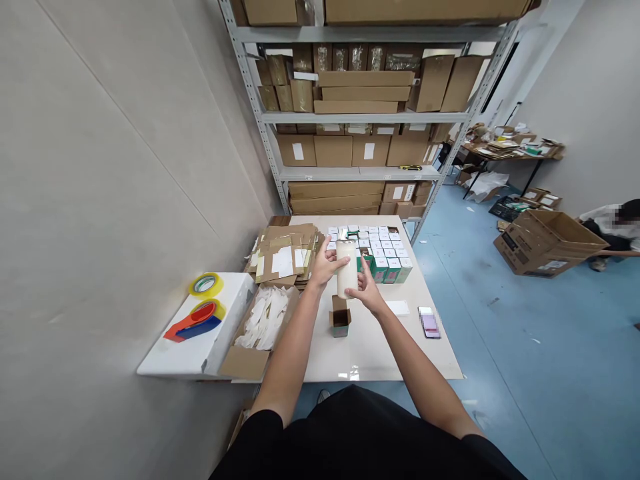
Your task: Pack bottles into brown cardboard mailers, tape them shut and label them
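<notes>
Left grip (325,269) and right grip (369,293) hold the cup (347,275), likely so it won't drop; an open box (341,331) sits below it.

Pkg rm: shelves (350,176) w/ boxes (334,152)

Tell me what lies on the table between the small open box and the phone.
In the head view, a flat white piece lies between the small open box and the phone; the right forearm crosses the stretch.
</notes>
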A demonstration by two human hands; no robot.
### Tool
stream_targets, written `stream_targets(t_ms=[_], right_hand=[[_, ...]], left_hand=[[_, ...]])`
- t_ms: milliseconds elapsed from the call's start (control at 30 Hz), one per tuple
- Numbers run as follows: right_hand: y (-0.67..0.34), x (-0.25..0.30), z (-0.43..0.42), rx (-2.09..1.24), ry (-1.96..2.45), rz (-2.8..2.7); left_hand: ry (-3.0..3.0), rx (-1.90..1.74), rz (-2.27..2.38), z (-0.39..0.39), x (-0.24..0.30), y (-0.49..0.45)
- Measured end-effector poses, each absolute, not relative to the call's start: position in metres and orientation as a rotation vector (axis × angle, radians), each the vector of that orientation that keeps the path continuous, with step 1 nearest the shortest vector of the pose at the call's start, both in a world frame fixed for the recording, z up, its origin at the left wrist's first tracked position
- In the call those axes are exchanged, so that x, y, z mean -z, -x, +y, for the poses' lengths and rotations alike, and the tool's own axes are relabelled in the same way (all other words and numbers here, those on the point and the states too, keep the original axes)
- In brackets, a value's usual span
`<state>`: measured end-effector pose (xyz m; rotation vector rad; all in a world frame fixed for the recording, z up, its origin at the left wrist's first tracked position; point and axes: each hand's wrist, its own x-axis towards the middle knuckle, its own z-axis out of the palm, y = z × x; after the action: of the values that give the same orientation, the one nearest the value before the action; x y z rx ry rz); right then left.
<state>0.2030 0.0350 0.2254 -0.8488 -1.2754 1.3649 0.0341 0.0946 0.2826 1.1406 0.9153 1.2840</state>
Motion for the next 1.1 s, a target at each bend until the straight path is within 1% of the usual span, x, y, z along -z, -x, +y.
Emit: stream_targets(t_ms=[67,233,400,567,700,900,1100], right_hand=[[-0.203,-0.227,0.034,-1.365,0.843,-1.277],[-0.2,-0.229,0.032,-1.229,0.951,-1.295],[-0.197,-0.228,0.031,-1.311,0.901,-1.292],[-0.195,-0.225,0.03,-1.182,0.999,-1.336],[-0.195,-0.223,0.03,-1.238,0.94,-1.35],[-0.193,-0.224,0.029,-1.069,1.073,-1.359],[-0.193,-0.223,0.031,-1.138,1.014,-1.372]], left_hand=[[-1.117,-1.283,0.876,0.094,-0.282,-0.034],[-1.19,-1.302,0.944,0.093,-0.281,-0.032],[-1.16,-1.267,0.886,0.092,-0.281,-0.03],[-1.179,-1.304,0.959,0.09,-0.28,-0.028],[-1.16,-1.283,0.889,0.089,-0.276,-0.025],[-1.189,-1.279,0.937,0.088,-0.278,-0.024],[-1.15,-1.232,0.82,0.087,-0.278,-0.024]])
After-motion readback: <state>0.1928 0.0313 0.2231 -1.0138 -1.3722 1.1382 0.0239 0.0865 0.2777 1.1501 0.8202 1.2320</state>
